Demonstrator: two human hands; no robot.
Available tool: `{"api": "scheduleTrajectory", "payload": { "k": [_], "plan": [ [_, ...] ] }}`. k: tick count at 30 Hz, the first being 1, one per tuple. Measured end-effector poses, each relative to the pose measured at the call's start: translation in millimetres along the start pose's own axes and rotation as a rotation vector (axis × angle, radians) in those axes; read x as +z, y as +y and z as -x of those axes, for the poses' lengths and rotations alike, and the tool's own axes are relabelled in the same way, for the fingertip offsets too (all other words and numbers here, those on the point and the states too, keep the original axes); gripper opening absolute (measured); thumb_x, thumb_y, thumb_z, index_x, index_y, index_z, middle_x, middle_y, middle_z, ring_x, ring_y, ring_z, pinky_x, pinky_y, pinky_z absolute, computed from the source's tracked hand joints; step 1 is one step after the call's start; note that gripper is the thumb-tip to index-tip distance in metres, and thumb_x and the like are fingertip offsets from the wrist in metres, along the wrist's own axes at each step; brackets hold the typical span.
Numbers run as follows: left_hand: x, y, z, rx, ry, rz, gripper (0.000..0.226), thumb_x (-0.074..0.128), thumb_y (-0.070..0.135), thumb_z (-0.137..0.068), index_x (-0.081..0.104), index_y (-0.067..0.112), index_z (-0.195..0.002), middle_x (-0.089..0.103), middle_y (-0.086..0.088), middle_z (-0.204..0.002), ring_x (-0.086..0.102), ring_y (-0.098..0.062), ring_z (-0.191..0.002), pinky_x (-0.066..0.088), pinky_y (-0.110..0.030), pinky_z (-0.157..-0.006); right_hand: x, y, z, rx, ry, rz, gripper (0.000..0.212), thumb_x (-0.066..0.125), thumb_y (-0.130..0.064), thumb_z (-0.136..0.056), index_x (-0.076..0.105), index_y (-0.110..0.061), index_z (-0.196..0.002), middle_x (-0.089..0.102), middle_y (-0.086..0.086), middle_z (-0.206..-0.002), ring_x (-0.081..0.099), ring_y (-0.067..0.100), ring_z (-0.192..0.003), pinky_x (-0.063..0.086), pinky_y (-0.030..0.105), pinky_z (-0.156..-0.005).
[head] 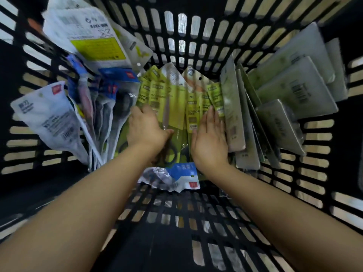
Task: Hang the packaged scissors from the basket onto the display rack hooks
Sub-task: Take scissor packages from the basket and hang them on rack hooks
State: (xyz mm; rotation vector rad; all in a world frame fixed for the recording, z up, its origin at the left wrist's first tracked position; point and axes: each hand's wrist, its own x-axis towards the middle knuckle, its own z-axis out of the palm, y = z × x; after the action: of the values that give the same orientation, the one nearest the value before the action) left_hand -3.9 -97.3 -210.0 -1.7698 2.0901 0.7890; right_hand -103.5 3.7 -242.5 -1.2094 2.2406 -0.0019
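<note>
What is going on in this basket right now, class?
A person reaches both arms down into a black slatted basket full of packaged goods. The left hand grips the green scissors packs in the middle, while the right hand lies flat on their other side. Nothing has been lifted out yet, and no display rack is in view.

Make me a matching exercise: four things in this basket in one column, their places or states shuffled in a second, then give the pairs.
1. green scissors packs
2. grey packs
3. white and blue packs
4. right hand

A. lean against the basket's right side
B. lies flat on a green pack
C. middle of the basket, under both hands
D. stand along the left side

Pairs: 1-C, 2-A, 3-D, 4-B
</note>
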Motion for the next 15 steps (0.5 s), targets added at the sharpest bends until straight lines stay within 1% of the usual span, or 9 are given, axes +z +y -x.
{"api": "scheduleTrajectory", "payload": {
  "k": [3, 6, 10, 12, 13, 15],
  "plan": [
    [-12.5, -13.3, -6.0, 0.035, -0.027, -0.037, 0.083, 0.078, 0.038, -0.074, 0.034, 0.002, -0.134, 0.031, -0.019, -0.134, 0.040, -0.039, -0.121, 0.036, -0.044, -0.101, 2.1, -5.5, 2.5, -0.048, 0.004, -0.020, 0.056, 0.021, -0.028, -0.103, 0.002, -0.002, -0.150, -0.011, 0.013, -0.158, -0.011, 0.023, -0.146, -0.010, 0.031, -0.114],
    [-15.3, -23.9, -4.6, 0.104, -0.024, -0.042, 0.083, 0.078, 0.039, -0.073, 0.034, 0.004, -0.134, 0.032, -0.017, -0.129, 0.044, -0.037, -0.117, 0.039, -0.043, -0.097, 0.9, -17.8, 3.3, -0.092, -0.034, -0.031, 0.059, 0.020, -0.030, -0.103, -0.003, -0.003, -0.149, -0.014, 0.012, -0.157, -0.015, 0.023, -0.145, -0.014, 0.032, -0.113],
    [-10.1, -24.2, -5.0, 0.114, 0.004, -0.037, 0.083, 0.077, 0.041, -0.074, 0.034, 0.005, -0.135, 0.032, -0.016, -0.130, 0.044, -0.036, -0.117, 0.039, -0.042, -0.096, 2.1, -28.8, 1.5, -0.201, -0.017, -0.005, 0.059, 0.021, -0.033, -0.103, -0.002, -0.003, -0.150, -0.010, 0.011, -0.158, -0.010, 0.024, -0.146, -0.014, 0.035, -0.113],
    [-10.2, -23.9, -7.4, 0.111, 0.011, -0.037, 0.082, 0.076, 0.042, -0.074, 0.034, 0.005, -0.133, 0.032, -0.016, -0.129, 0.043, -0.036, -0.117, 0.039, -0.042, -0.094, -2.4, -26.2, -3.9, -0.222, -0.013, -0.073, 0.054, 0.023, -0.028, -0.104, 0.008, -0.004, -0.150, -0.001, 0.011, -0.159, -0.002, 0.024, -0.146, -0.004, 0.035, -0.118],
    [-10.6, -23.8, -8.5, 0.113, 0.010, -0.037, 0.082, 0.076, 0.043, -0.074, 0.035, 0.005, -0.133, 0.032, -0.016, -0.129, 0.044, -0.036, -0.117, 0.039, -0.041, -0.094, -6.7, -23.3, -7.1, -0.236, 0.001, -0.119, 0.050, 0.028, -0.024, -0.103, 0.019, -0.003, -0.148, 0.008, 0.011, -0.158, 0.006, 0.026, -0.146, 0.005, 0.035, -0.118],
    [-11.1, -23.0, -10.4, 0.110, -0.003, -0.041, 0.082, 0.076, 0.044, -0.074, 0.035, 0.005, -0.132, 0.032, -0.016, -0.129, 0.044, -0.035, -0.116, 0.039, -0.040, -0.093, -16.3, -16.6, -13.6, -0.240, 0.079, -0.155, 0.039, 0.042, -0.009, -0.098, 0.040, -0.003, -0.137, 0.027, 0.012, -0.151, 0.025, 0.029, -0.139, 0.025, 0.035, -0.111]
  ]
}}
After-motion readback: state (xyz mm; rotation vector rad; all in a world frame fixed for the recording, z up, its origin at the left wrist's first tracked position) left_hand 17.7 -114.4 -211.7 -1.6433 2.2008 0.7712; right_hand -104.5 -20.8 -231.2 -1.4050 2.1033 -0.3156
